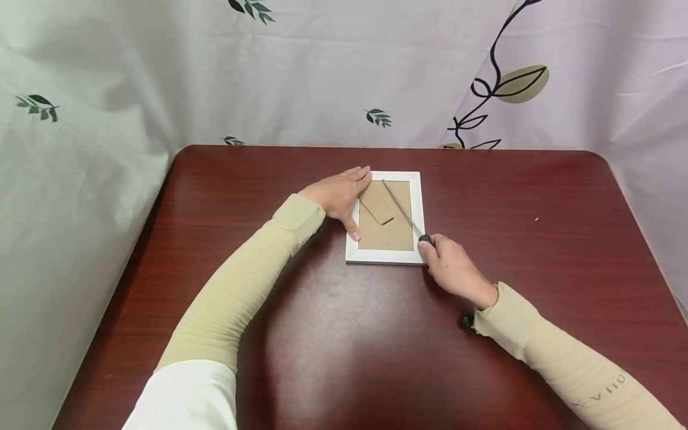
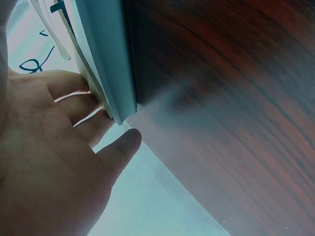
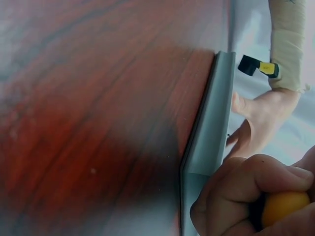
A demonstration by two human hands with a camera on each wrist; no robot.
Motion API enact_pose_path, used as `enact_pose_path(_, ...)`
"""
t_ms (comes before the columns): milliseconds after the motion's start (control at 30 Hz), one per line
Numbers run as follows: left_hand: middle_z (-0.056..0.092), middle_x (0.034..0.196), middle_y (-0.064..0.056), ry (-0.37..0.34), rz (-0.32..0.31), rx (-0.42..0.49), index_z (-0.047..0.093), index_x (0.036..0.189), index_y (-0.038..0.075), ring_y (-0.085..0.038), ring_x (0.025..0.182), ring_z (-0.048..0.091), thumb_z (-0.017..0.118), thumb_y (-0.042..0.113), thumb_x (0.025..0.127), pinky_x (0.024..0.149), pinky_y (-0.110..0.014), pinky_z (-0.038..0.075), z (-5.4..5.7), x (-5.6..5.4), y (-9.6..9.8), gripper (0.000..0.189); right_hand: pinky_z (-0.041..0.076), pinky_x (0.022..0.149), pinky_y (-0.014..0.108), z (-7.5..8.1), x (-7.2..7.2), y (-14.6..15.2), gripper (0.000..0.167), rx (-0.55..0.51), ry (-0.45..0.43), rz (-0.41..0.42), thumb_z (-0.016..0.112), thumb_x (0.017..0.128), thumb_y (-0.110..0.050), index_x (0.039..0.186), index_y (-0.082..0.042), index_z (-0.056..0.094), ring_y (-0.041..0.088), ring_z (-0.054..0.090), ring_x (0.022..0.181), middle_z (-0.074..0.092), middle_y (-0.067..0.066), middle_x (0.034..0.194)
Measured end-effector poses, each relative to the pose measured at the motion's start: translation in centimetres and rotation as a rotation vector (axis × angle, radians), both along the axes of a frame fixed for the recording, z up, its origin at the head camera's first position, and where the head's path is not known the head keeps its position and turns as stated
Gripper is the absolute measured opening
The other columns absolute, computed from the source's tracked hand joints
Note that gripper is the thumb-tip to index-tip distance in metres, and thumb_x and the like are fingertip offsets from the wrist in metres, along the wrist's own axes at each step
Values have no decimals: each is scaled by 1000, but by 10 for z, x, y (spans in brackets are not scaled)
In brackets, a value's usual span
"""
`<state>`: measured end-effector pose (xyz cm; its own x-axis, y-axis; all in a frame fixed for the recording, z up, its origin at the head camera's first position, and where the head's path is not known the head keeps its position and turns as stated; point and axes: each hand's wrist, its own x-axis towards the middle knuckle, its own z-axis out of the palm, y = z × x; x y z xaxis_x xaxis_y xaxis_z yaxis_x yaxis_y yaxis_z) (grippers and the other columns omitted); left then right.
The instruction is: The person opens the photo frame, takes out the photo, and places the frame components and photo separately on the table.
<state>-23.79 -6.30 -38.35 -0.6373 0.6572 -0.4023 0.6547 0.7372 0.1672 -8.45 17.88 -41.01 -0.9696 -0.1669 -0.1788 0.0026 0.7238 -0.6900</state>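
On the table lies a white picture frame (image 1: 384, 257), its brown backing board (image 1: 378, 237) facing up with a stand flap (image 1: 376, 209) marked on it. Fingers spread and straight, my left hand (image 1: 338, 194) rests on the frame's left edge. In the left wrist view the frame's side (image 2: 106, 54) rises beside that hand's fingers. My right hand (image 1: 454, 266) grips a screwdriver (image 1: 402, 209) by its handle at the frame's right edge. Its shaft slants across the backing, the tip near the board's top edge. The yellow-orange handle end (image 3: 285, 209) shows inside the curled fingers in the right wrist view.
The dark red wooden table (image 1: 527, 197) spreads out around the frame. A small white speck (image 1: 536, 218) lies to the right. Behind the table hangs a white curtain (image 1: 322, 71) with leaf prints, and more cloth hangs at both sides.
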Motion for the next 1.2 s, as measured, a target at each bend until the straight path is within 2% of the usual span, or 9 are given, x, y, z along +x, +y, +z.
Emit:
enact_pose_path(500,-1,168,-18,1,17,-16,6,159,-3,-31,155,0,90,65,56,124,-32,3,1,-1,-3,149,44,66,34,-1,-4,-4,28,9,6,0,41,107,-19,93,1,56,23,53,69,54,8,72)
enact_pose_path(867,-1,168,-18,0,34,-30,6,159,-3,-30,155,0,90,64,56,124,-32,4,5,0,-1,149,42,64,34,3,-3,-3,28,7,12,26,39,107,-19,95,2,55,23,51,69,50,7,73)
enact_pose_path(1000,-1,167,-18,1,31,-27,6,159,-2,-30,155,0,90,64,56,124,-32,4,5,0,1,149,44,61,32,3,-1,0,29,-49,-8,13,40,107,-21,98,2,55,20,53,65,53,6,71)
enact_pose_path(1200,-2,168,-17,-4,26,-26,5,159,-2,-30,155,0,90,65,56,124,-32,4,3,2,2,149,46,51,28,1,4,16,33,-140,-56,-75,37,108,-24,104,4,54,17,53,57,55,6,71)
